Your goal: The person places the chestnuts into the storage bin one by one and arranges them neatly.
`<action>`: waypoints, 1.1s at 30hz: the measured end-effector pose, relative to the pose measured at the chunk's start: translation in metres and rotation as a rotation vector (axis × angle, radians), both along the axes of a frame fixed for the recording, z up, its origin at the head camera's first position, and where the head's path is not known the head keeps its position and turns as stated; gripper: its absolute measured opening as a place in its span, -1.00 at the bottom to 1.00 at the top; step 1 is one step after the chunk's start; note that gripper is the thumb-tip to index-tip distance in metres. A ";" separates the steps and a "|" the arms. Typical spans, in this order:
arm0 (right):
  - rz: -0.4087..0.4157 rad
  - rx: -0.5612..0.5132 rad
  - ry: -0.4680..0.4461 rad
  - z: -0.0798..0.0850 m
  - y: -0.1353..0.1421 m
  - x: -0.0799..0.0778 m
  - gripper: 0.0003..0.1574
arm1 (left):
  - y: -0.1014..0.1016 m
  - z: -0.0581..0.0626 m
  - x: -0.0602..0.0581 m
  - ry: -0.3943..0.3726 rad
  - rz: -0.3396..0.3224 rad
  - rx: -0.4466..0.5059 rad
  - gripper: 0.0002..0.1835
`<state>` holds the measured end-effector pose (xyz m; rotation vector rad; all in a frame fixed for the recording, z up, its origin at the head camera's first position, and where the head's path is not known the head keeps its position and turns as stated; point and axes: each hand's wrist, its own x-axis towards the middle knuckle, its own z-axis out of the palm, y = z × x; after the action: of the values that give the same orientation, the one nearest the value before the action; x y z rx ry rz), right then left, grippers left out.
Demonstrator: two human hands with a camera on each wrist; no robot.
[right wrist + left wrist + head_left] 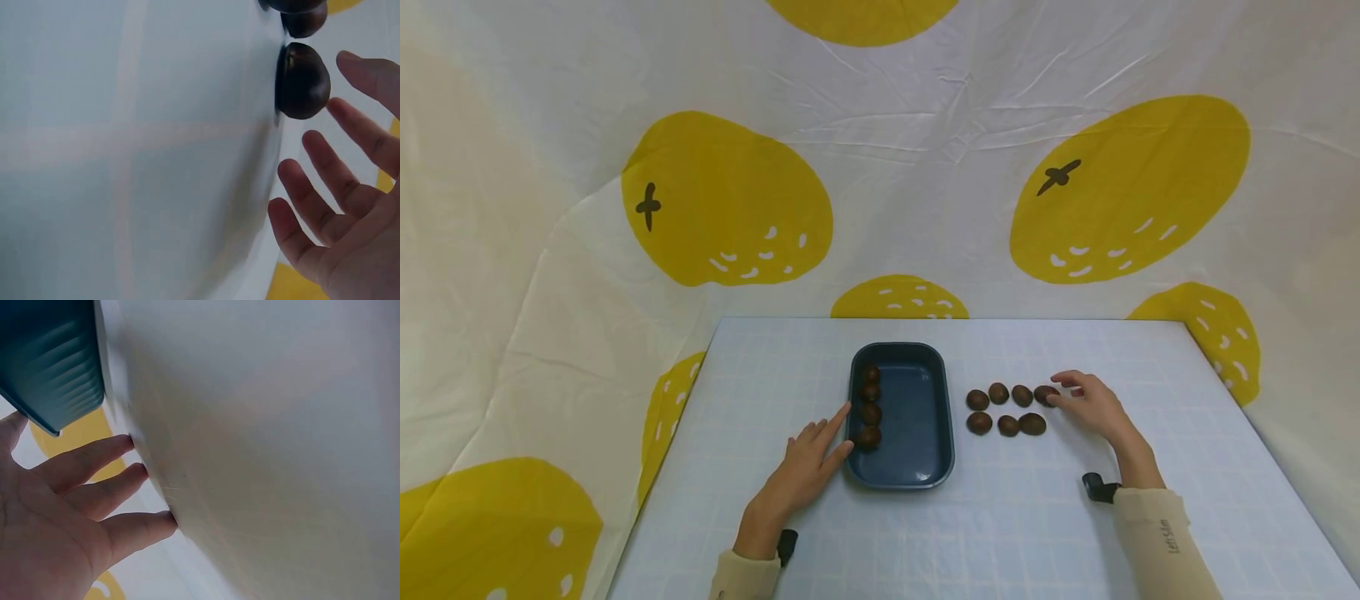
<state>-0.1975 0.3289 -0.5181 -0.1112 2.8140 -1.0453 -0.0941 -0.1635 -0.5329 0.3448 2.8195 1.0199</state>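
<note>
A dark blue rectangular tray stands on the table, with several brown chestnuts lined up along its left side. My left hand rests beside it, index finger and thumb at its left rim; in the left wrist view the other fingertips touch the tabletop. Right of the tray, more chestnuts lie in two rows. At the right end of the far row, my right hand reaches to a chestnut. Its thumb and fingers are spread around that chestnut without a visible pinch; the index fingertip seems to touch it.
The table has a pale checked cover. Behind and beside it hangs a light cloth with big yellow fruit prints. A small black device sits at the right wrist, another at the left.
</note>
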 end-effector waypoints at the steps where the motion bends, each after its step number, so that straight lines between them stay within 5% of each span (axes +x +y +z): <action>1: 0.006 0.006 -0.011 -0.002 0.001 0.000 -0.41 | 0.000 0.000 0.000 -0.001 0.000 0.000 -0.33; 18: 0.026 0.109 0.048 -0.023 0.002 -0.001 -0.44 | 0.000 0.000 0.002 -0.009 -0.002 0.007 -0.33; 33: -0.003 0.119 0.023 -0.023 0.001 -0.004 -0.47 | 0.000 -0.002 0.000 -0.004 -0.001 0.004 -0.33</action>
<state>-0.2016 0.3297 -0.5413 -0.1064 2.8890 -0.8804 -0.0945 -0.1632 -0.5345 0.3442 2.8142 1.0256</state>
